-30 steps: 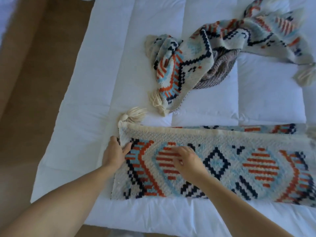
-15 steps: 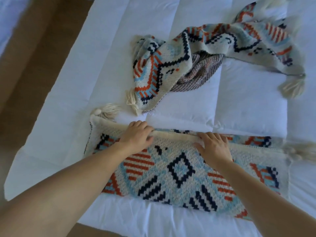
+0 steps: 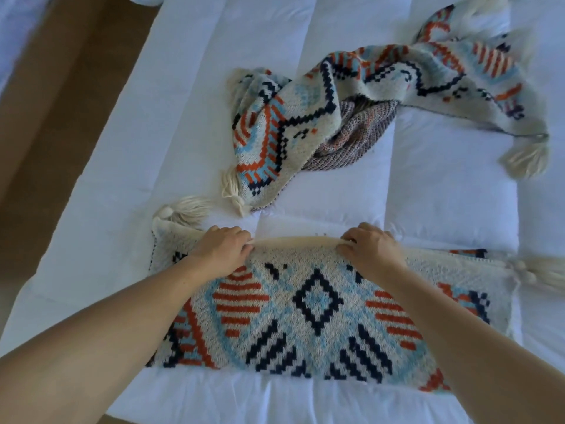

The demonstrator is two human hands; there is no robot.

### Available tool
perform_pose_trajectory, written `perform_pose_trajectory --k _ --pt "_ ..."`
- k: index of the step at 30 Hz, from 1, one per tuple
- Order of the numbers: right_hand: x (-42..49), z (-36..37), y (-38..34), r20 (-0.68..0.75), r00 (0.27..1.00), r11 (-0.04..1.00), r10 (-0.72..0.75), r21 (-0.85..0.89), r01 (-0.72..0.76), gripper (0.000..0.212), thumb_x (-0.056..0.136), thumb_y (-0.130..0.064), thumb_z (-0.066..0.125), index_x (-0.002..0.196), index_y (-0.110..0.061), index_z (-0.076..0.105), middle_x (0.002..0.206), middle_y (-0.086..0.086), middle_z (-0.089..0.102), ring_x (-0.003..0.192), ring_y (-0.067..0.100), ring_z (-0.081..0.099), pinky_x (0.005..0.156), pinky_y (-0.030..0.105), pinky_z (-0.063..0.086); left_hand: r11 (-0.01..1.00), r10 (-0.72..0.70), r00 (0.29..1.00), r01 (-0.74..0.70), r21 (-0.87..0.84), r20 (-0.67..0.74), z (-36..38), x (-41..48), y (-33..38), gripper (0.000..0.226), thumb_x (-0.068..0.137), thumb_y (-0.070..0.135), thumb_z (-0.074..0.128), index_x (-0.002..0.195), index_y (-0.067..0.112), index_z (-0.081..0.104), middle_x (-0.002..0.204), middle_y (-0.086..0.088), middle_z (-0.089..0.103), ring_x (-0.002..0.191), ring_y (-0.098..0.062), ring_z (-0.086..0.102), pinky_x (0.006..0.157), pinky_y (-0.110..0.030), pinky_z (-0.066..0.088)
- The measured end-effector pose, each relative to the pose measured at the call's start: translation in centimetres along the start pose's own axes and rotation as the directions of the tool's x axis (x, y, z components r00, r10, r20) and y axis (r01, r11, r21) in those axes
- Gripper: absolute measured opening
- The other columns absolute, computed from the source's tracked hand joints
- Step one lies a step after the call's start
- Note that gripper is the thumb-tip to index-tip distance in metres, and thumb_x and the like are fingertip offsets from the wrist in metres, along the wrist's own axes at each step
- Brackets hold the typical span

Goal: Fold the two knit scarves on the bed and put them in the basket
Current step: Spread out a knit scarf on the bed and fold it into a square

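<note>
Right, both hands are on the near scarf (image 3: 318, 304), which lies flat across the front of the white bed (image 3: 171, 123). Left hand (image 3: 223, 249) pinches the cream far edge, fingers curled over it. Right hand (image 3: 371, 252) grips that same edge a little way along, and the edge lifts taut between them. Beyond the knuckles, well apart, the second scarf (image 3: 305, 117) sits crumpled, a tassel (image 3: 234, 191) trailing toward the hands.
</note>
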State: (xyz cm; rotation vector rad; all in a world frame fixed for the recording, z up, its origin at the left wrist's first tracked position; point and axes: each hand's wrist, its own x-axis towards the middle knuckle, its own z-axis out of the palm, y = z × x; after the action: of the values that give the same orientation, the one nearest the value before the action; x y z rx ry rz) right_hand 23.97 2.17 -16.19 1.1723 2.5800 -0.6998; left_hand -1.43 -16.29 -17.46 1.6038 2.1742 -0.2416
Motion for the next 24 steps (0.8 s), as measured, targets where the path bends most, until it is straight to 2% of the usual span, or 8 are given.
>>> perform_pose_trajectory --k 2,4,8,11,14,17,20,24 --pt "0.2 0.8 0.4 0.104 0.993 0.997 0.051 -0.056 -0.046 0.039 0.094 -0.049 0.05 0.123 -0.025 0.062 0.11 -0.004 0.061 0.102 0.017 0.057 0.099 0.037 0.041 1.0 0.025 0.999 -0.025 -0.01 0.049 -0.2 0.0 0.2 0.026 0.1 0.041 0.038 0.102 0.023 0.057 0.089 0.01 0.056 0.084 -0.015 0.054 0.09 -0.037 0.043" --pt "0.1 1.4 0.8 0.117 0.99 0.995 0.078 -0.077 -0.069 0.044 0.093 -0.054 0.049 0.127 -0.027 0.058 0.112 -0.005 0.061 0.107 0.016 0.055 0.102 0.038 0.038 0.998 0.062 0.996 -0.06 -0.031 0.061 -0.5 0.2 0.5 0.036 0.097 0.051 0.04 0.112 0.022 0.055 0.1 0.008 0.06 0.093 -0.016 0.055 0.092 -0.037 0.043" --pt "-0.5 0.7 1.8 0.082 0.988 0.987 0.128 -0.11 -0.119 0.056 0.09 -0.065 0.042 0.131 -0.029 0.052 0.122 -0.008 0.06 0.113 0.015 0.054 0.106 0.039 0.033 0.99 0.019 0.985 0.005 -0.139 0.169 -1.5 0.5 -1.5 0.041 0.091 0.066 0.04 0.102 0.029 0.054 0.086 0.01 0.062 0.076 -0.011 0.058 0.069 -0.03 0.047" --pt "-1.5 0.5 3.6 0.092 0.98 0.979 0.177 -0.124 -0.165 0.058 0.091 -0.066 0.029 0.125 -0.028 0.055 0.117 -0.008 0.063 0.107 0.014 0.056 0.107 0.042 0.036 1.0 -0.03 0.964 0.027 0.015 0.263 -1.6 0.1 -4.3 0.047 0.092 0.069 0.03 0.1 0.031 0.055 0.079 0.01 0.061 0.069 -0.009 0.059 0.068 -0.032 0.054" --pt "-2.2 0.7 4.3 0.079 0.976 0.972 0.204 -0.134 -0.193 0.053 0.095 -0.06 0.028 0.128 -0.027 0.053 0.121 -0.006 0.063 0.11 0.016 0.057 0.11 0.042 0.032 0.981 -0.138 0.948 0.091 0.171 0.288 -1.9 -0.5 -5.4 0.054 0.091 0.073 0.028 0.099 0.028 0.058 0.077 0.007 0.061 0.067 -0.01 0.06 0.065 -0.031 0.057" --pt "-2.2 0.6 3.9 0.059 0.976 0.968 0.21 -0.15 -0.2 0.053 0.096 -0.058 0.033 0.133 -0.024 0.05 0.126 -0.003 0.062 0.114 0.018 0.056 0.111 0.042 0.03 0.961 -0.152 0.97 0.1 0.257 0.191 -2.2 -0.5 -4.1 0.05 0.093 0.068 0.03 0.099 0.026 0.057 0.083 0.007 0.062 0.075 -0.012 0.06 0.076 -0.032 0.054" --pt "-2.6 0.1 4.2 0.004 0.978 0.97 0.209 -0.13 -0.207 0.054 0.096 -0.057 0.04 0.137 -0.023 0.048 0.131 -0.002 0.059 0.119 0.019 0.053 0.111 0.041 0.025 0.947 -0.109 0.989 0.075 0.312 0.095 -2.3 0.2 -1.8 0.041 0.094 0.055 0.033 0.11 0.023 0.054 0.109 0.001 0.061 0.1 -0.019 0.055 0.091 -0.039 0.042" --pt "-3.8 -1.0 6.7 -0.002 0.983 0.973 0.182 -0.145 -0.181 0.053 0.095 -0.059 0.038 0.133 -0.026 0.051 0.129 -0.003 0.06 0.119 0.019 0.053 0.111 0.043 0.021 0.993 -0.017 0.997 0.008 0.12 0.07 -1.9 1.6 4.3 0.046 0.092 0.051 0.036 0.123 0.02 0.051 0.121 0.0 0.055 0.11 -0.019 0.05 0.099 -0.04 0.038"
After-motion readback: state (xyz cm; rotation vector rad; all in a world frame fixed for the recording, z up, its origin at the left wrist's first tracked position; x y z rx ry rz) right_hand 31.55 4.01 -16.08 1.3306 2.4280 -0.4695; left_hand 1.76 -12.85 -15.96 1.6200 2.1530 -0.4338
